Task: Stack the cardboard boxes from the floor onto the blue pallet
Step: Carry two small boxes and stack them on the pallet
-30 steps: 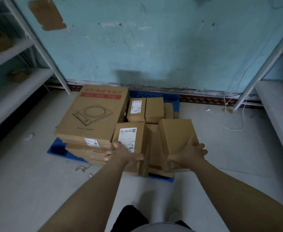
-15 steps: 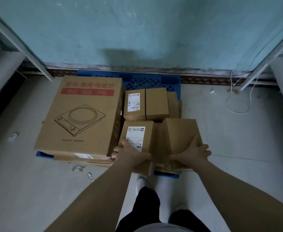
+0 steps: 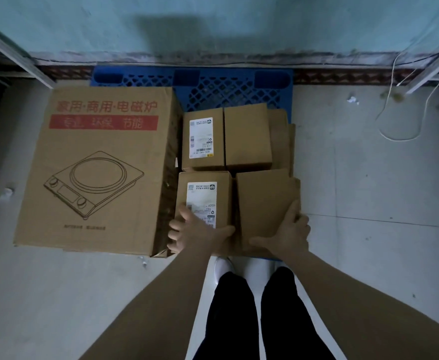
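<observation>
The blue pallet (image 3: 228, 84) lies against the wall, mostly covered with cardboard boxes. A large cooktop box (image 3: 101, 165) tops the pile on its left half. Two small boxes (image 3: 226, 136) sit side by side behind two nearer ones. My left hand (image 3: 195, 232) grips the near end of the small labelled box (image 3: 205, 196). My right hand (image 3: 288, 232) grips the near right corner of the plain box (image 3: 262, 203) beside it. Both boxes rest on flatter boxes on the pallet.
White shelf legs stand at the left (image 3: 13, 58) and right (image 3: 431, 71) by the wall. A white cord (image 3: 390, 126) loops on the floor to the right. My feet (image 3: 247, 268) stand at the pallet's near edge. Scraps of litter (image 3: 352, 100) lie about.
The camera has moved closer and tilted down over the pallet. Both hands keep their hold on the two near boxes, which have settled onto the stack.
</observation>
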